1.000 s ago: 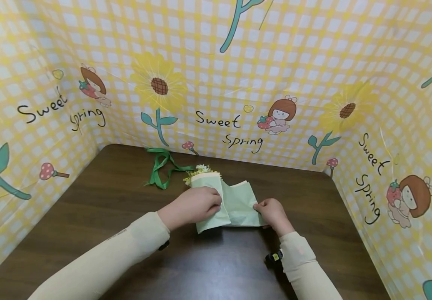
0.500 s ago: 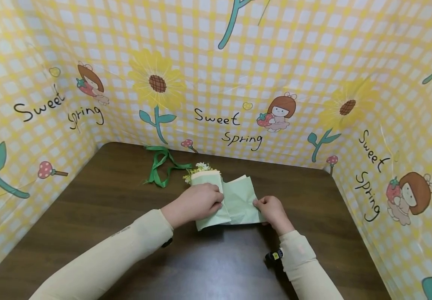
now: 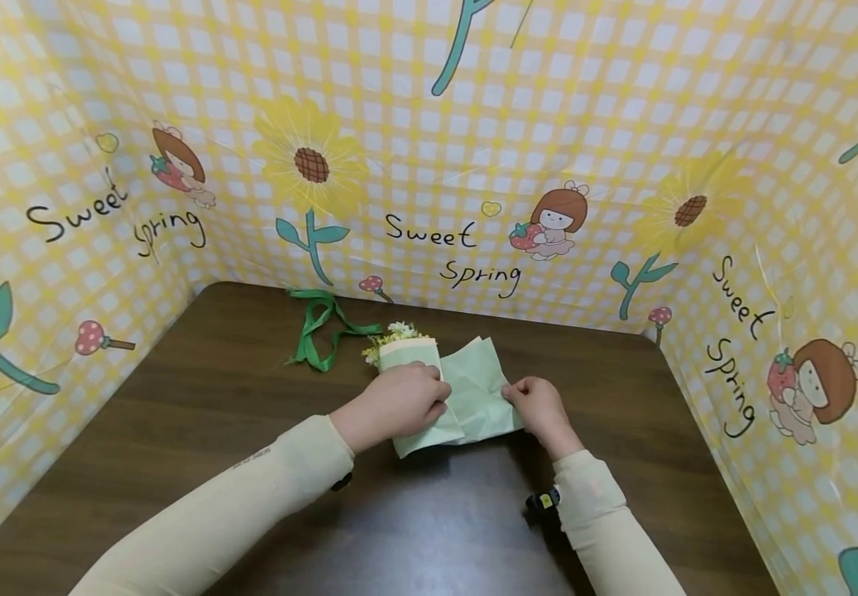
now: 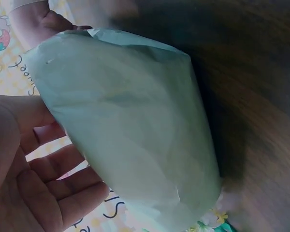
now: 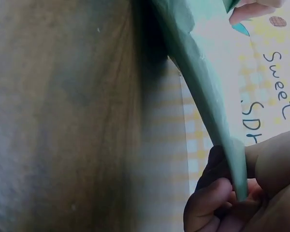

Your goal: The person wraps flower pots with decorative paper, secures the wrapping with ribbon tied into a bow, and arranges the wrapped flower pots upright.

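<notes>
A sheet of pale green wrapping paper point(image 3: 475, 391) is folded over a bunch of small white and yellow flowers point(image 3: 401, 332), whose heads poke out at the top left. My left hand point(image 3: 403, 400) lies over the folded part and grips its edge; in the left wrist view the thumb and fingers meet the paper point(image 4: 135, 116) along that edge. At the other side, my right hand point(image 3: 539, 407) pinches the paper's right end. The right wrist view shows thumb and fingers around a narrow, raised corner of the paper point(image 5: 238, 169). The flower stems are hidden inside.
A loose green ribbon point(image 3: 314, 331) lies behind the flowers, its end reaching them. The dark wooden table point(image 3: 198, 414) is enclosed at the back and both sides by a yellow checked cloth point(image 3: 414, 149). A small black device point(image 3: 543, 502) sits at my right wrist.
My right hand has moved slightly up and left, raising the paper's right end, which is now more creased and tilted. The left hand has shifted a little to the right.
</notes>
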Demonstrator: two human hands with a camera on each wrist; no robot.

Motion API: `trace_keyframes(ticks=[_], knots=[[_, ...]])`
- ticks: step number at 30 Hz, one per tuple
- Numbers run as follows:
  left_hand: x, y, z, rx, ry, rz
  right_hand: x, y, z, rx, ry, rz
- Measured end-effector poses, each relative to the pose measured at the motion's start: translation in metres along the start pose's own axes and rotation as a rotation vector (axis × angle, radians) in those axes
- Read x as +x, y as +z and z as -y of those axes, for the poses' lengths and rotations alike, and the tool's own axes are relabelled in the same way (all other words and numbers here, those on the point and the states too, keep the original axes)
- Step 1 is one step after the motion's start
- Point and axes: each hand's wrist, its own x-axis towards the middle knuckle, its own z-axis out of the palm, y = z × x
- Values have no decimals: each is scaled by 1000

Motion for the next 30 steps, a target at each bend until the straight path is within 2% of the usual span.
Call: trace_keyframes(ticks=[4,10,12,14,16,20,24,30], knots=[[3,1,-1,-10,2,-3,3,-6,-6,39,26,57],[6,5,-4,-40,8,8,-1,-24,-19,151,157,273],[4,7,-5,-51,2,10,-4,-27,-22,152,177,326],[1,10,-5,-61,-13,7,-9,-27,-22,132,163,361],[-3,13,-3,-70,-29,-8,-13,-24,-20,84,129,369],[-11,16,2,-95,-44,-55,-17,-18,-14,39,99,324],[-20,16,8,-131,-59,-77,-14,-16,-13,113,114,274],[-35,12,14,-166,-100,-79,-9,-6,-6,204,130,286]])
